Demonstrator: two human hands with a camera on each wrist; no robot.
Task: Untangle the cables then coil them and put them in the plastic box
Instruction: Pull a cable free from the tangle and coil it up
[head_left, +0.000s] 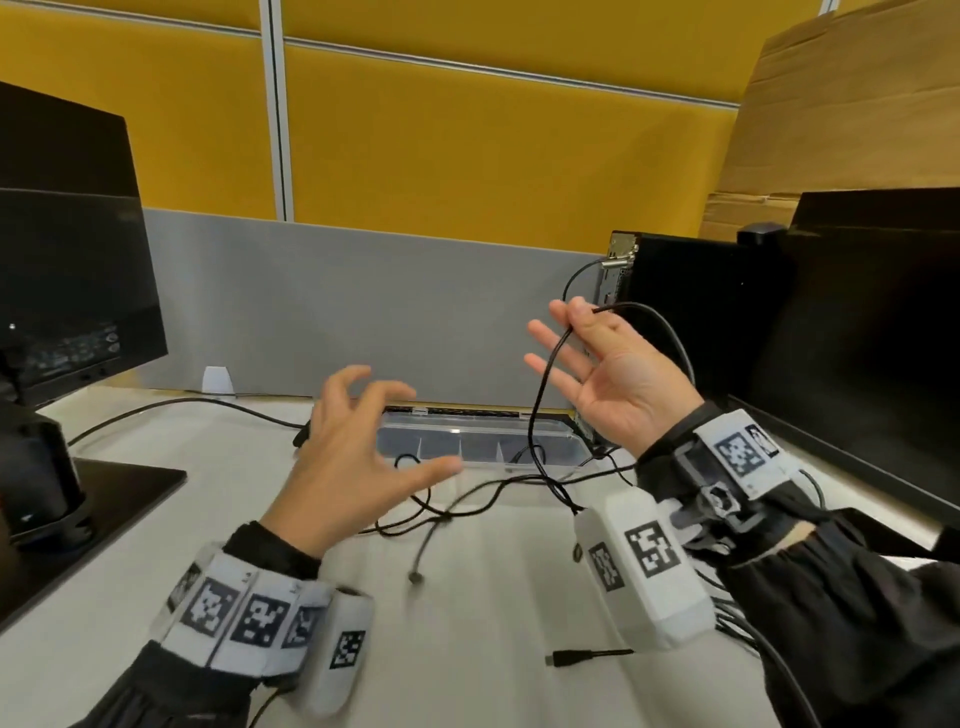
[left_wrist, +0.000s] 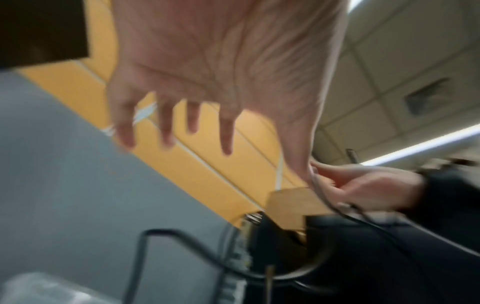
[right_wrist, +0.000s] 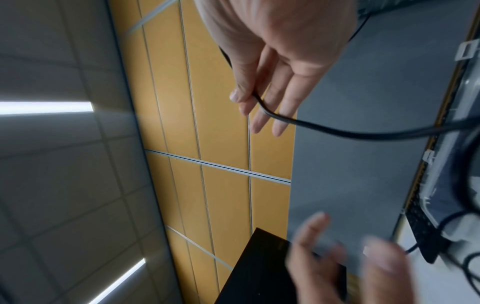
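Thumb and forefinger of my right hand (head_left: 608, 374) pinched a black cable (head_left: 543, 384), raised; my left hand (head_left: 358, 447) hovered spread, holding nothing; the cable trailed to tangled cables (head_left: 467, 506) on the table (head_left: 493, 623) before the plastic box (head_left: 483, 447).

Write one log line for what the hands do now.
right hand: pinches black cable | left hand: empty | plastic box: no cable coiled inside

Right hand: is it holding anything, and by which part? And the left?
The right hand pinches a black cable mid-length between thumb and forefinger. The left hand holds nothing.
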